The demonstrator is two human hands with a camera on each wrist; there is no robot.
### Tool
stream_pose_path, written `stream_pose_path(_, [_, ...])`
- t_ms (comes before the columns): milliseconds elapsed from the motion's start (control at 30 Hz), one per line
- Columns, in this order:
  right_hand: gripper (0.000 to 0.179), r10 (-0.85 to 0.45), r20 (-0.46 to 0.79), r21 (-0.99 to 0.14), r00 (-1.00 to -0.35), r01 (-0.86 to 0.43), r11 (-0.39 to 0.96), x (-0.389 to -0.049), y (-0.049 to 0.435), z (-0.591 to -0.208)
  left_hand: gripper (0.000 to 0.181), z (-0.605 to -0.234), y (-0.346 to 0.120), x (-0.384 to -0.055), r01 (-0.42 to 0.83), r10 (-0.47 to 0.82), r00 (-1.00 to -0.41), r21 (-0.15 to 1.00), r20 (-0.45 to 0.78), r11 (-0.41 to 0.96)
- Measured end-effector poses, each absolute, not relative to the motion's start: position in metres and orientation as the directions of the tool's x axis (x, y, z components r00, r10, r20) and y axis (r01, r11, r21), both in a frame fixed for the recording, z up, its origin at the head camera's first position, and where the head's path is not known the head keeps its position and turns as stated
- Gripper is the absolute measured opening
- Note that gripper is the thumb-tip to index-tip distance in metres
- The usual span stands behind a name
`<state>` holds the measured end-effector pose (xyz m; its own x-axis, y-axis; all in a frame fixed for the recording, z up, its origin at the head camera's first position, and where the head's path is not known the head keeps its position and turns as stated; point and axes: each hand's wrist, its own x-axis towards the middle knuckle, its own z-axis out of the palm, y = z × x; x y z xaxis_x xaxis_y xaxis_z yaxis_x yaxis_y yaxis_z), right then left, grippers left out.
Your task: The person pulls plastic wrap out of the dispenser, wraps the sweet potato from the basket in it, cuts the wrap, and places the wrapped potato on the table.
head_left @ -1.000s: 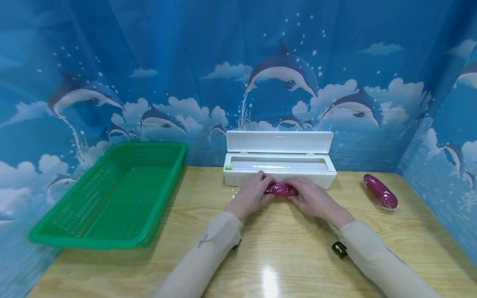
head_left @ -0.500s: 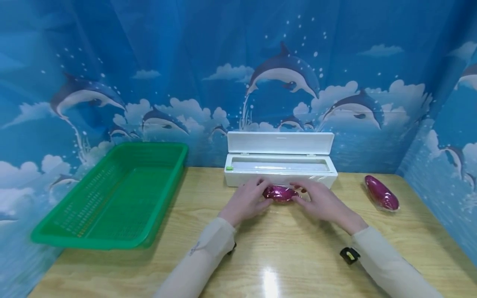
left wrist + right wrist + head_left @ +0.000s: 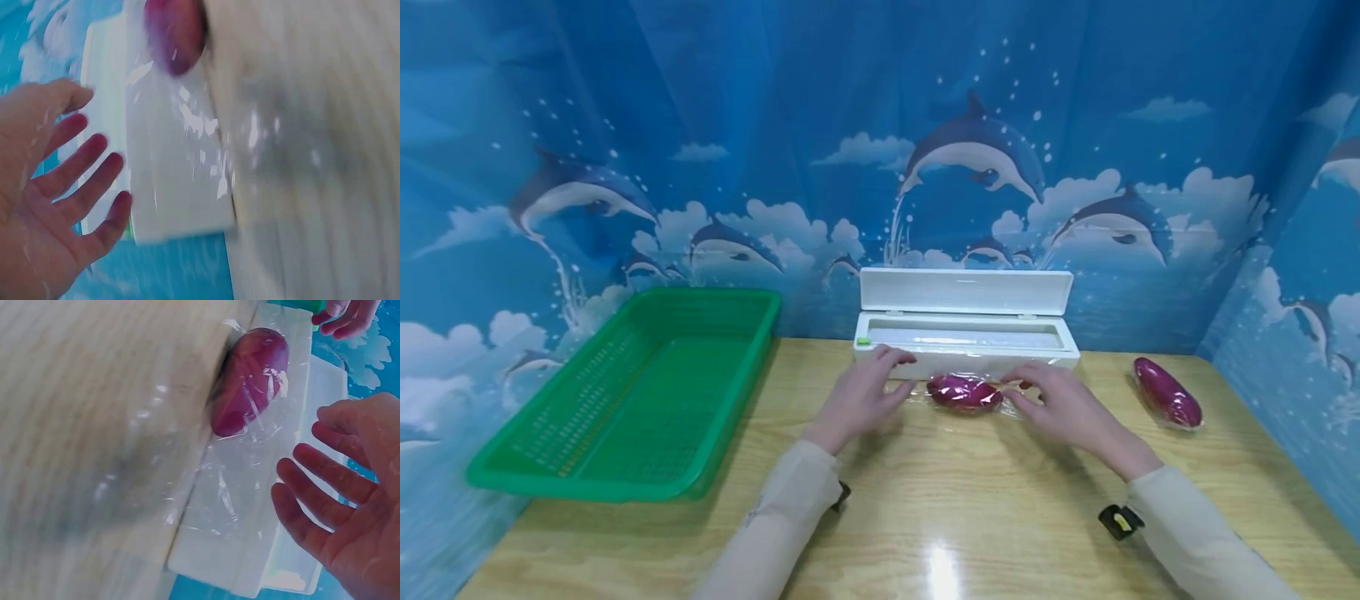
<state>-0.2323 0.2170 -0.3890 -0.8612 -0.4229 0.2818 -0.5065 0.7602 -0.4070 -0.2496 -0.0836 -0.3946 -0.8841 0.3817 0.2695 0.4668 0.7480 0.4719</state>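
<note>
A purple-red oblong vegetable [image 3: 964, 393] lies in clear cling film [image 3: 223, 494] just in front of the white cling film box [image 3: 967, 292]. In the right wrist view the film spreads in creases past both ends of the vegetable. My left hand [image 3: 856, 402] is off its left end, with the fingers spread and apart from it. At the right end is my right hand [image 3: 1067, 408], fingertips close to the film's edge; its fingers look relaxed and parted in the right wrist view. The box has its lid raised.
A green plastic basket [image 3: 727, 446] stands at the left of the wooden table [image 3: 1000, 533]. Another purple-red vegetable [image 3: 1167, 393], wrapped in film, lies at the far right. A dolphin-print backdrop [image 3: 805, 125] hangs behind and along the right side.
Both hands have drawn apart from the vegetable, the left hand moving left and the right hand moving right. The vegetable has come slightly nearer, and more of it shows.
</note>
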Motion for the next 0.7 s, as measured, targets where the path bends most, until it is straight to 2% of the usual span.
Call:
stream_pose_path(133, [0.02,-0.446,0.372,-0.382,-0.814,-0.573,0.725,-0.24,0.208,-0.385,0.038,-0.392,-0.11,-0.263,0.393,0.23,-0.908,0.519,0.35,0.759])
stream_pose_path(267, [0.019,-0.464,0.424,-0.373,-0.778,-0.617,0.693,-0.249,0.19,-0.38,0.05,-0.397,-0.128,-0.277,0.304,0.137,-0.939,0.57,0.317,0.763])
stream_pose_path(467, [0.025,-0.485,0.433,-0.394,-0.759,-0.644,0.656,-0.272,0.154,-0.371,0.069,-0.406,-0.138,-0.292,0.194,0.095,-0.977,0.621,0.189,0.759])
stream_pose_path(700, [0.035,-0.512,0.379,-0.487,-0.771,-0.637,0.598,-0.307,0.115,-0.369,0.074,-0.413,-0.142,-0.302,0.166,0.114,-0.986,0.632,0.123,0.757])
